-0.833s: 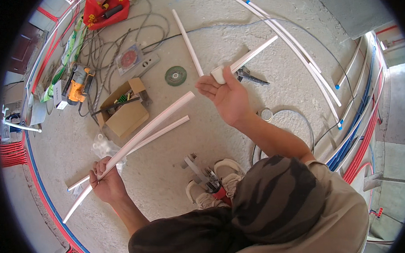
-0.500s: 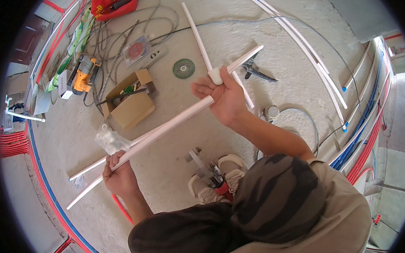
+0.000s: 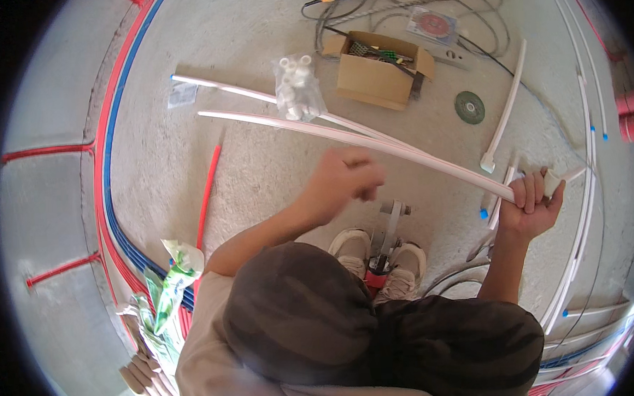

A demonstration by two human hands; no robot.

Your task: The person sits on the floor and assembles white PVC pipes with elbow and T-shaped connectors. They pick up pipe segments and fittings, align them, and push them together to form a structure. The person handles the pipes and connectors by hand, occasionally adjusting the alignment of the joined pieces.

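On the person's right, well out in front of the knees, the right hand (image 3: pixel 532 210) is closed round the near end of a long white pipe (image 3: pixel 371 145), fingers curled over it. Between that thumb and the fingers sits a white fitting (image 3: pixel 552 183), with a short pale length poking away on its far side; whether the two are joined, I can't make out.

From that grip the pipe's long axis runs off to the left and slightly away from the body, its free end well beyond the left hand (image 3: pixel 349 179). That left hand is the nearer one to the pipe's middle: it hangs just on the body side of it, apparently not touching. Its fingers look half curled, but it's blurred, and I can't tell whether it's open or holding anything.

Past the pipe, a second white pipe (image 3: pixel 231 88) with a blue tip slants close to the first, and a clear bag of white fittings (image 3: pixel 298 89) lies across it. Farther out stand a cardboard box (image 3: pixel 372 84) of small bits, then a dark green disc (image 3: pixel 469 108), and to the right of that a white pipe with an elbow (image 3: pixel 487 164) at its near end.
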